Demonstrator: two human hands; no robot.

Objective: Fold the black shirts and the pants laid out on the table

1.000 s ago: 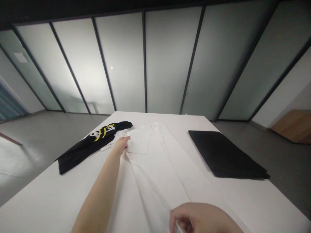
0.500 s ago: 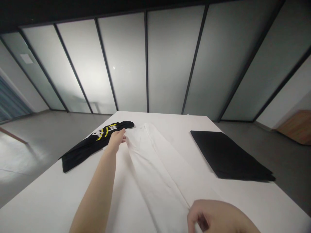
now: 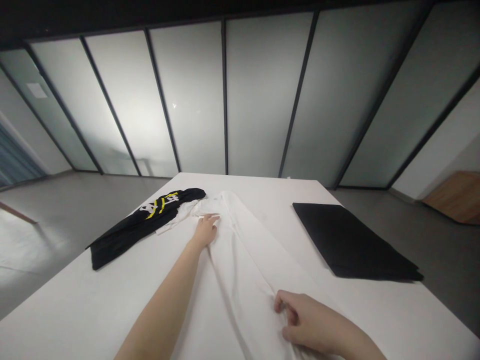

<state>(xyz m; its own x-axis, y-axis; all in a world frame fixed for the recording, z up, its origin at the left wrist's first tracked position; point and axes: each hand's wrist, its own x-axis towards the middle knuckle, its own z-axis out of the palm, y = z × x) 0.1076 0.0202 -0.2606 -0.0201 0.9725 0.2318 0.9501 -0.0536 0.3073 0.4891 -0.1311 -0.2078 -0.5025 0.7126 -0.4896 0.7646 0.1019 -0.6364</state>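
Note:
A white T-shirt lies lengthwise on the white table, its left side gathered inward and a sleeve spread out at the far left. Near the collar end, my left hand is closed on a bit of the cloth, fingertips partly hidden. Closer to me, my right hand has its fingers curled at the shirt's right edge, gripping the fabric near the hem. Left of the white shirt, touching its sleeve, is a black garment with a yellow and white print.
A flat black folded stack, perhaps cloth or board, lies on the right side of the white table. Frosted glass panels with dark frames stand beyond the table. A wooden piece is on the floor at far right.
My left hand has moved right and slightly nearer, carrying the shirt's left edge inward; the sleeve now shows. My right hand has shifted up and a little left.

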